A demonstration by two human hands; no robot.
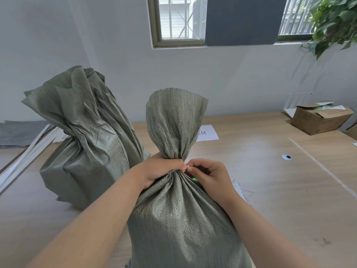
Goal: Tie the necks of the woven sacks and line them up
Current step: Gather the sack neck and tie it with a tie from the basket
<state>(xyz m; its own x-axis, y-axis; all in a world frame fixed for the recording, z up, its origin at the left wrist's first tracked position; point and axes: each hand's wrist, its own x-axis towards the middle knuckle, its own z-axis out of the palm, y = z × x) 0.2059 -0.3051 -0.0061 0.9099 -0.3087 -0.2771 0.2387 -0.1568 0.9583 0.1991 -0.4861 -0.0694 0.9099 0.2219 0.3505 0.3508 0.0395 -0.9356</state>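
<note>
The second sack (87, 151) stands behind and left of the near sack (177, 219) on the table (270, 190); the paper sheet (208, 133) lies behind it, the cardboard box (318, 120) far right.

Bare forearms (108, 209) — left hand (160, 171), right hand (210, 176)

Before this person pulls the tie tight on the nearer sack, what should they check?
1. Neck gathered tight: the left hand grips the bunched neck of the front sack. Ok.
2. Tie held: the right hand pinches the white tie at the neck. Ok.
3. Tie runs all the way round the neck: cannot tell, the left hand hides it.
4. Sack stands upright on the table: ok.
5. Spare ties lie beside the sack, probably within reach: ok.
6. Rear sack already tied: cannot tell; its neck is bunched, but no tie shows.
</note>
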